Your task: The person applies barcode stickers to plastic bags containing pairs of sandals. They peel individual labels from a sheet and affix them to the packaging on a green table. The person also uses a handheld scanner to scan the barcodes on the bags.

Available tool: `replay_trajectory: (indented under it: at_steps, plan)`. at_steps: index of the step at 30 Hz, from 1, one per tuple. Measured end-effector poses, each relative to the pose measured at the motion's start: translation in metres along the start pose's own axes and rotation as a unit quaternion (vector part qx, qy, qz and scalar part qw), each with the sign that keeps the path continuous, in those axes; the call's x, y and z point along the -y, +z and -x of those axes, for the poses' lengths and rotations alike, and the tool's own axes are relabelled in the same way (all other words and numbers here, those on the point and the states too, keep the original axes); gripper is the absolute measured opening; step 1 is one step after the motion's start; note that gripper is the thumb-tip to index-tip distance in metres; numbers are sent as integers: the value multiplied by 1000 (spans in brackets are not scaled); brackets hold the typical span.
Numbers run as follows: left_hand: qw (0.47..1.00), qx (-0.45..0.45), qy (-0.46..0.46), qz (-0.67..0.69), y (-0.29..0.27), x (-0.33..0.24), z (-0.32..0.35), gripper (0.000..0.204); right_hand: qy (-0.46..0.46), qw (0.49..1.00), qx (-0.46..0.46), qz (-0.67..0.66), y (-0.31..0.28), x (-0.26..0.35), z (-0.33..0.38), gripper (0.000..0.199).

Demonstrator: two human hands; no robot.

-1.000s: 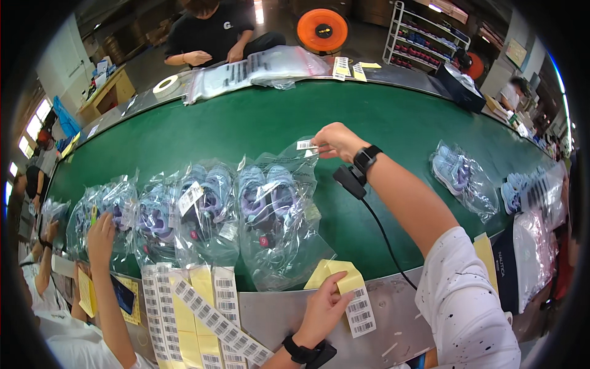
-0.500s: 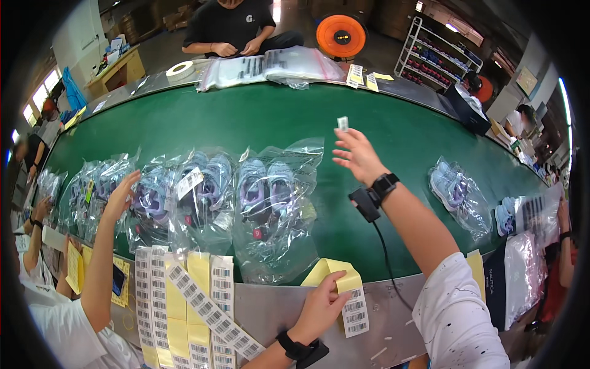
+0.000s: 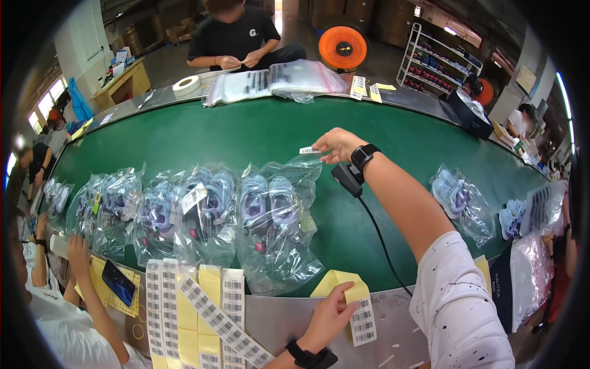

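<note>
Pinched in the fingers of my right hand point(image 3: 339, 146) is a small white barcode label point(image 3: 308, 150), held over the green belt beside the top edge of a clear bag. That bag holds a pair of blue and purple shoes point(image 3: 268, 203) lying soles down. My left hand point(image 3: 332, 317), near the belt's front edge, grips a strip of barcode stickers point(image 3: 362, 326) on yellow backing that folds back over itself. To its left, more barcode sticker sheets point(image 3: 190, 313) hang over the metal edge in overlapping strips.
Several bagged shoe pairs point(image 3: 158, 209) line the green belt point(image 3: 369, 203) at left, another bagged pair point(image 3: 455, 194) at right. A cable point(image 3: 384, 246) trails from my right wrist. Co-workers sit left and across, near plastic bags point(image 3: 264, 83), a tape roll point(image 3: 186, 86) and a phone point(image 3: 118, 283).
My right hand has moved left and down with the label, toward the nearest shoe bag. The co-worker's hand at left has drawn back from the bags. My left hand keeps the sticker strip.
</note>
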State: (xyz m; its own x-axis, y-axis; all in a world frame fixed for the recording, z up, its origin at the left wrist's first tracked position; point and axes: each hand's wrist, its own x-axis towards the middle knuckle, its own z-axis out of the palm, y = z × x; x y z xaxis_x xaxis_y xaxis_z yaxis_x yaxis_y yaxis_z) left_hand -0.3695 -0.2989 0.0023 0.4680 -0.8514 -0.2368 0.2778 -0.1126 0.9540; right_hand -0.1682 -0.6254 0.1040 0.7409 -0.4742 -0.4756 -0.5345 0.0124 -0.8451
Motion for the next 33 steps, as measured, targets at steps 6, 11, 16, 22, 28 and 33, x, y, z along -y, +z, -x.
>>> replay_trajectory:
  at_steps: [6,11,16,22,28,33]
  plan:
    - [999,26,-20,-37,0,-7,-1,46,2,1000,29,-7,4,-10,-10,21]
    - [999,-2,-2,-40,-1,-4,1,46,-33,998,-6,-51,30,-14,-5,10]
    - [1000,-3,-3,7,1,1,0,47,-103,991,-59,-60,41,-31,-5,52]
    - [1000,10,-22,0,-1,-6,0,50,-120,973,-140,-137,1,-58,12,68]
    - [999,-4,-2,52,1,-16,2,50,-253,865,-310,302,-165,-136,57,19]
    - [998,-23,16,63,5,-23,2,46,-113,762,-503,392,-303,-229,134,36]
